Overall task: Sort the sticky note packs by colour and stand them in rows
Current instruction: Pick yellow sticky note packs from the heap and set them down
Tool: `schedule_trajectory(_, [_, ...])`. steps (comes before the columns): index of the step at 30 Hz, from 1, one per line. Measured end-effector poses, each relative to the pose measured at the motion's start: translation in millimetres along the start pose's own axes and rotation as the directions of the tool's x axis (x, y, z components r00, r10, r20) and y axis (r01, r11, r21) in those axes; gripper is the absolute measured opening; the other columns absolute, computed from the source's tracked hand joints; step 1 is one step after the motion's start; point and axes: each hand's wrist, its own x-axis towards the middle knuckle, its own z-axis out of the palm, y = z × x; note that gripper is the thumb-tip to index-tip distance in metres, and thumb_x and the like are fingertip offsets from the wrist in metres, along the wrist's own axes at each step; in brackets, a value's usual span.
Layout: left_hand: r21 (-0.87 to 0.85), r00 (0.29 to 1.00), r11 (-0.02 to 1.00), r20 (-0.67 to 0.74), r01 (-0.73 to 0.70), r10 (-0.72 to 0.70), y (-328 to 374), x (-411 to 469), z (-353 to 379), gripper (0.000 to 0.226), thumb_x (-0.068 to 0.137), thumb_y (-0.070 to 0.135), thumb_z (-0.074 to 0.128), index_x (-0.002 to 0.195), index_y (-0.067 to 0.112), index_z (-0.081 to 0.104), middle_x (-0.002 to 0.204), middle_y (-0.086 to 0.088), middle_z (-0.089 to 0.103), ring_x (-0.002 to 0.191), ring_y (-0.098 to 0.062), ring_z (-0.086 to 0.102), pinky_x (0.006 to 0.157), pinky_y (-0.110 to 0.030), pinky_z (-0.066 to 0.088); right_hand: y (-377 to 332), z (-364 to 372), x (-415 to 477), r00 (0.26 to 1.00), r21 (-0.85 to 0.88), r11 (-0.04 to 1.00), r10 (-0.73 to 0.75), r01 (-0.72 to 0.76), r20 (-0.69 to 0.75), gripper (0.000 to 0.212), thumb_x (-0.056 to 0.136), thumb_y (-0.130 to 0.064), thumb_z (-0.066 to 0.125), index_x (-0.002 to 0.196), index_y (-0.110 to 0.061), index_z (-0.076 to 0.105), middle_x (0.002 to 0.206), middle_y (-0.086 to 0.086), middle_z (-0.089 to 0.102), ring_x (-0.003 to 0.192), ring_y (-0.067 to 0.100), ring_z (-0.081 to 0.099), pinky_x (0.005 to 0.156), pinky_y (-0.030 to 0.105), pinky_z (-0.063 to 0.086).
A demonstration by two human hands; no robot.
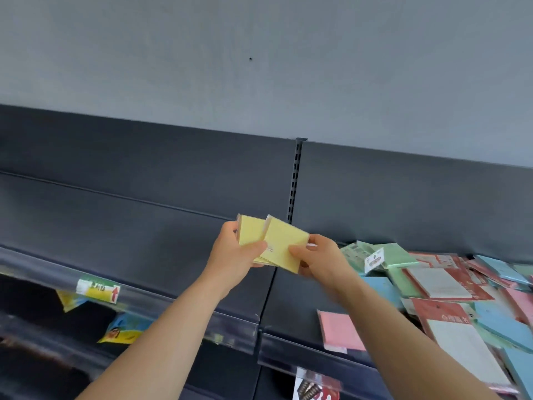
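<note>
The left grip [235, 254] is closed round a small bunch of yellow sticky note packs [281, 248], with its thumb laid across the front face at the lower left and its fingers curled behind the far edge. The right grip [321, 259] pinches the same bunch from the other side, thumb on the front of the nearest pack and fingers tucked behind its right corner. The packs are fanned rather than squared. One sits further back and to the left, and the nearest is turned so that a corner points down. How many packs are in the bunch cannot be told. They are held in the air above the shelf [297, 298], touching nothing but the two grips, in front of the dark back panel and just below the slotted upright [294, 186]. Both bare forearms reach up from the bottom edge of the view.

To the right on the same shelf lies a loose, mixed heap of packs, some flat and some tilted. It has green packs [399, 255] at the back near the right grip, red-carded packs with white pads [439, 282] in the middle, and blue packs [501, 321] further right. One pink pack [340, 329] lies flat by itself near the shelf's front edge, left of the heap and beside the right forearm.

A clear price rail runs along the front edge, and at the left it carries a green and yellow label [98, 290] with a red arrow. Below the rail, yellow packaged goods [124, 332] show dimly in the dark. A plain grey wall [259, 67] fills the view above the back panel
</note>
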Motion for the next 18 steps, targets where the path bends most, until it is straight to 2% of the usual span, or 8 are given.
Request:
schedule_trajectory(4, [-0.022, 0.998, 1.0, -0.067, 0.01, -0.012, 1, 12, -66, 0.038, 0.085, 0.004, 0.064, 0.117, 0.014, 0.046, 0.116, -0.004, 0.064, 0.099, -0.018, 0.068, 0.071, -0.035, 0.061, -22, 68, 6, 0.997, 0.088, 0.996, -0.012, 0.005, 0.076, 0.027, 0.088, -0.005, 0.062, 0.115, -0.007, 0.057, 0.109, 0.009, 0.067, 0.091, 0.024, 0.069, 0.074, 0.033, 0.06])
schedule_trajectory(7, [-0.001, 0.997, 1.0, -0.08, -0.006, 0.006, 4, 19, -124, 0.038, 0.088, 0.006, 0.063, 0.121, 0.014, 0.046, 0.117, -0.004, 0.062, 0.1, -0.019, 0.067, 0.074, -0.036, 0.061, -35, 127, 13, 0.993, 0.126, 0.992, -0.028, 0.013, 0.112, 0.032, 0.088, -0.006, 0.061, 0.119, -0.01, 0.056, 0.11, 0.007, 0.068, 0.093, 0.024, 0.071, 0.079, 0.037, 0.06])
schedule_trajectory(12, [0.017, 0.997, 1.0, -0.075, -0.003, 0.004, 12, 27, -231, 0.04, 0.091, 0.008, 0.063, 0.126, 0.018, 0.049, 0.113, -0.004, 0.063, 0.097, -0.02, 0.069, 0.071, -0.031, 0.06, -59, 234, 19, 0.988, 0.122, 0.992, -0.043, 0.026, 0.146, 0.029, 0.091, -0.011, 0.059, 0.119, -0.014, 0.055, 0.106, 0.004, 0.069, 0.084, 0.023, 0.071, 0.081, 0.041, 0.059])
schedule_trajectory(15, [-0.006, 0.995, 1.0, -0.097, 0.021, -0.021, 15, 30, -291, 0.04, 0.091, 0.007, 0.064, 0.125, 0.021, 0.051, 0.111, -0.007, 0.065, 0.093, -0.019, 0.07, 0.067, -0.027, 0.059, -71, 294, 20, 0.986, 0.168, 0.986, -0.027, -0.001, 0.162, 0.03, 0.093, -0.011, 0.059, 0.122, -0.015, 0.052, 0.112, 0.006, 0.065, 0.091, 0.024, 0.07, 0.076, 0.038, 0.06])
schedule_trajectory(18, [-0.019, 0.99, 0.999, -0.139, 0.035, -0.037, 16, 36, -348, 0.043, 0.089, 0.007, 0.067, 0.125, 0.023, 0.05, 0.107, -0.008, 0.068, 0.092, -0.019, 0.071, 0.071, -0.03, 0.06, -82, 355, 22, 0.985, 0.21, 0.977, -0.004, -0.032, 0.172, 0.032, 0.093, -0.01, 0.058, 0.124, -0.013, 0.05, 0.116, 0.008, 0.063, 0.097, 0.025, 0.067, 0.075, 0.038, 0.061])
